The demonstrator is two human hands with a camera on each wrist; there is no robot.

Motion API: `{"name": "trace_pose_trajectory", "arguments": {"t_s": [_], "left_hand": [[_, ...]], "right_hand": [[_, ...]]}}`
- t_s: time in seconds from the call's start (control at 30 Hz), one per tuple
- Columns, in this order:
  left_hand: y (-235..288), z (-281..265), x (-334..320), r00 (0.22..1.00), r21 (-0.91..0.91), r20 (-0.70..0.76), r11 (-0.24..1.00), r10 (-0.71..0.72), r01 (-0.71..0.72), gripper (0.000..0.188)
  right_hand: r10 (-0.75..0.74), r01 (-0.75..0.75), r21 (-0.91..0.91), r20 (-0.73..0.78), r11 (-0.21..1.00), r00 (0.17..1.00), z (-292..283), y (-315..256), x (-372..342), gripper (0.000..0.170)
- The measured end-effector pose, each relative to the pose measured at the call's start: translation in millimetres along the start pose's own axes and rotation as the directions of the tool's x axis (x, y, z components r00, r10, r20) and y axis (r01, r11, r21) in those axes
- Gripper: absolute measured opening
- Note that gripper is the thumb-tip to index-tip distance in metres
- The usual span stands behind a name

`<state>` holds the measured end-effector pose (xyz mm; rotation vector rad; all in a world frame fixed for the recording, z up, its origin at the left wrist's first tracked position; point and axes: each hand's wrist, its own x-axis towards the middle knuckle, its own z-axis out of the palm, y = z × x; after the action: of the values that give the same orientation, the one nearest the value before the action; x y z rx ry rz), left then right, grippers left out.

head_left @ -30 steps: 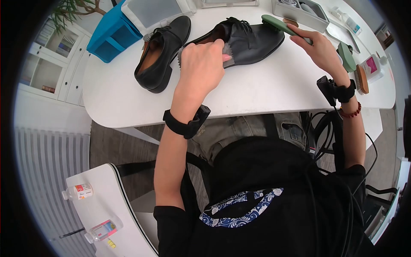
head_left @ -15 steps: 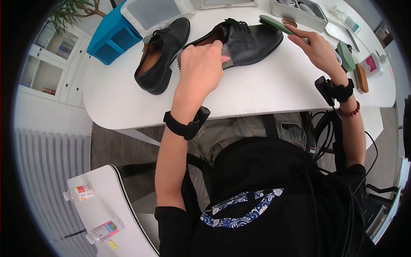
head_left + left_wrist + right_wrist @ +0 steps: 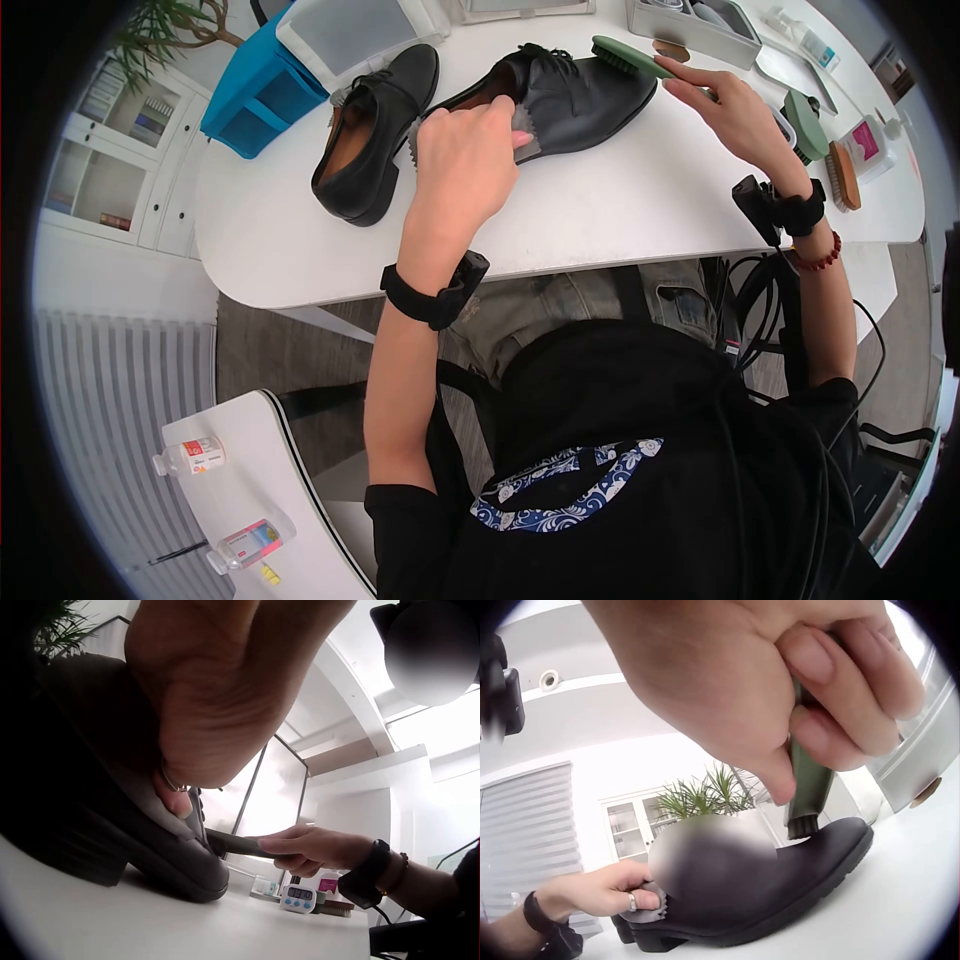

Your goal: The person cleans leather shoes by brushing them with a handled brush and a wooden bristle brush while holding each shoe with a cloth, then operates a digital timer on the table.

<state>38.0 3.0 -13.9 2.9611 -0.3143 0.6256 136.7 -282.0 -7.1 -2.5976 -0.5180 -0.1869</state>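
A black lace-up dress shoe [image 3: 590, 110] lies on the white table [image 3: 620, 215], its toe towards the right. At its rear, my left hand [image 3: 465, 160] grips the shoe's side through a grey cloth [image 3: 525, 143] with zigzag edges, thumb against the cloth. My right hand [image 3: 735, 112] holds the handle of a green shoe brush [image 3: 640, 58]. In the right wrist view the brush [image 3: 808, 791] points bristles down, right at the top of the toe. To the left stands the matching black shoe [image 3: 415, 78], its heel towards me.
A blue organizer [image 3: 262, 88] stands at the back left. On the right are a grey box [image 3: 695, 35], a second green brush [image 3: 806, 128], a wooden brush [image 3: 844, 178] and a white bottle [image 3: 868, 150]. A small digital timer [image 3: 298, 898] shows in the left wrist view.
The right hand and green brush have shifted slightly left over the toe, towards the laces. The left hand keeps its grip on the shoe. The head view has drifted a little.
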Motion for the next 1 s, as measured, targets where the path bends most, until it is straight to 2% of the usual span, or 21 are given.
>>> {"name": "trace_pose_trajectory", "arguments": {"t_s": [0.03,0.1,0.2,0.33,0.4,0.53,0.6,0.67,0.77,0.83,0.93,1.0], "left_hand": [[0,0,1,1.0,0.001,0.0,1.0,0.002,-0.002,0.014],[0,0,-1,1.0,0.002,-0.026,1.0,0.016,-0.016,0.013],[-1,1,0,0.999,-0.006,-0.026,1.0,0.02,-0.02,0.011],[-1,0,1,1.0,-0.007,-0.003,1.0,0.002,-0.002,0.01],[-1,0,0,1.0,0.007,-0.013,1.0,0.02,-0.02,0.009],[-1,0,0,1.0,-0.011,-0.012,1.0,0.017,-0.017,0.01],[0,0,0,1.0,0.0,-0.022,1.0,0.011,-0.011,0.011],[0,0,0,1.0,-0.011,-0.013,1.0,0.01,-0.01,0.011],[0,-1,0,1.0,-0.013,-0.002,1.0,0.008,-0.008,0.012],[0,-1,1,1.0,-0.004,0.002,1.0,0.004,-0.004,0.012],[0,0,0,1.0,-0.006,-0.006,1.0,0.008,-0.008,0.012],[0,0,0,1.0,-0.002,-0.002,1.0,0.006,-0.006,0.012]], "right_hand": [[0.001,-0.001,0.001,-0.002,1.0,1.0,-1,-1,0,0.039],[-0.127,0.118,0.095,0.09,0.988,0.988,-2,-7,-5,0.044],[-0.1,0.086,0.113,0.131,0.99,0.986,-11,-25,-14,0.043],[-0.129,0.118,0.107,0.095,0.987,0.987,-9,-15,-8,0.04],[-0.044,0.045,-0.105,0.006,0.993,0.999,-8,-11,-6,0.04],[-0.084,0.08,-0.119,-0.032,0.99,0.996,-9,-18,-11,0.04],[-0.096,0.092,0.048,0.092,0.995,0.991,-12,-33,-17,0.039],[-0.09,0.084,0.082,0.078,0.993,0.993,-10,-35,-20,0.038],[-0.091,0.091,0.006,0.074,0.996,0.993,-8,-30,-17,0.039],[-0.066,0.063,-0.191,-0.011,0.98,0.998,-3,-18,-11,0.04],[0.015,-0.019,-0.182,-0.024,0.983,1.0,-3,-6,-3,0.041],[-0.002,-0.006,-0.188,-0.043,0.982,0.999,-2,-5,-3,0.041]]}}
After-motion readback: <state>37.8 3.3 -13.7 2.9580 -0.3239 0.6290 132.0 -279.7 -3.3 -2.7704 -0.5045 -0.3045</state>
